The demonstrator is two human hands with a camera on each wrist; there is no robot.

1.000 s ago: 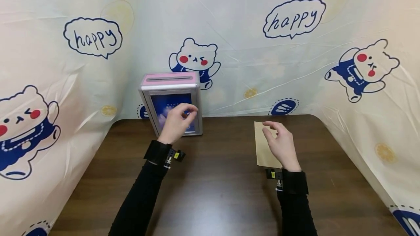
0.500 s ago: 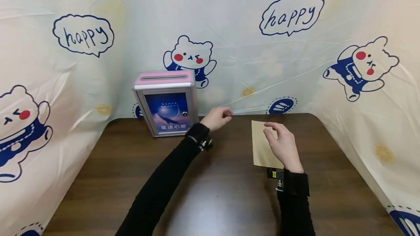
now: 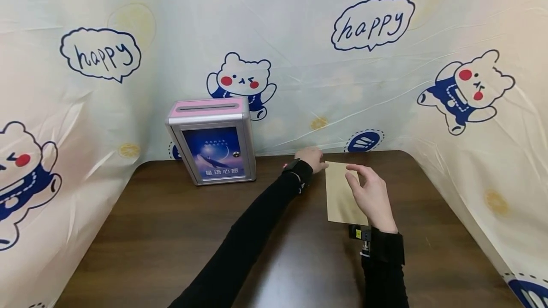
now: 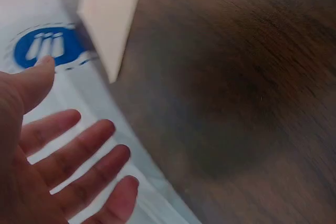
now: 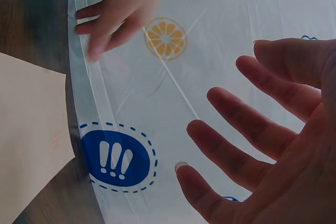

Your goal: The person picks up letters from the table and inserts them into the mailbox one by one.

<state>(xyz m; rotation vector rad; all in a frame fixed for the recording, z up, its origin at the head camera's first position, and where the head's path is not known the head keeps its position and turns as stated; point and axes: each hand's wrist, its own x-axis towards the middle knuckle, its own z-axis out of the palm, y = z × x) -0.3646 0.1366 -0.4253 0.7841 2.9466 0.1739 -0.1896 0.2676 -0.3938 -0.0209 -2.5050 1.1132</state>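
A flat tan sheet of stiff paper (image 3: 339, 194), possibly an envelope, lies on the right part of the table. Faint small print (image 5: 56, 141) shows near one corner in the right wrist view. My left hand (image 3: 311, 158) is at its far left corner; the left wrist view shows the fingers (image 4: 107, 129) spread and loosely straight, apart from the paper (image 4: 109, 19). Over the sheet's right side hovers my right hand (image 3: 371, 196), thumb and fingers parted and nothing between them, as the right wrist view also shows.
A silver box (image 3: 250, 156) with a pink slotted top (image 3: 208, 107) and a blue picture door stands at the back left of the brown table (image 3: 141, 241). A printed cloth (image 3: 299, 84) hangs right behind the table's far edge.
My left hand has swung right, from in front of the box to the paper's far left corner. My right hand has stayed nearly still over the paper.
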